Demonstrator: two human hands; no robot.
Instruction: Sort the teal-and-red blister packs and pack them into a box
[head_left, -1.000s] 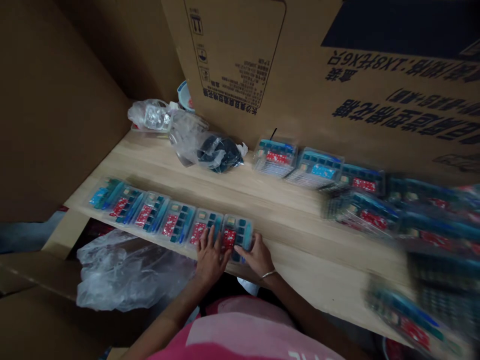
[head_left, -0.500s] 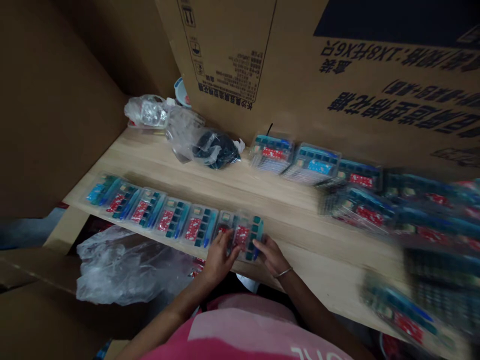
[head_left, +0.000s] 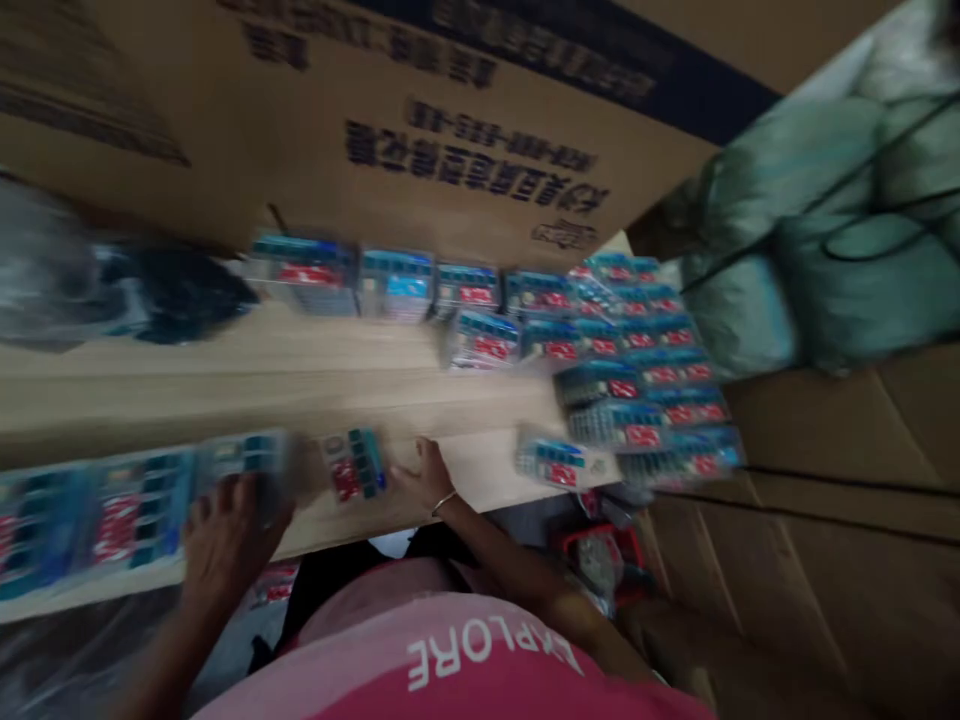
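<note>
The whole view is motion-blurred. Flat clear blister packs with teal compartments and red labels lie in a row along the near edge of a pale wooden shelf. My left hand rests on the row's right-hand blister pack, and blur hides any grip. A single smaller pack lies just beyond it. My right hand is next to that pack, fingers apart, holding nothing. Many more packs form a dense group on the shelf's right end.
A large printed cardboard carton stands behind the shelf. A dark item in clear plastic lies at far left. A grey-green bag sits at upper right, with a red basket below the shelf and cardboard at lower right.
The view has swung sharply right, bringing the stacked packs and green bag in. My hands have moved apart, with the right hand off the pack both hands were on.
</note>
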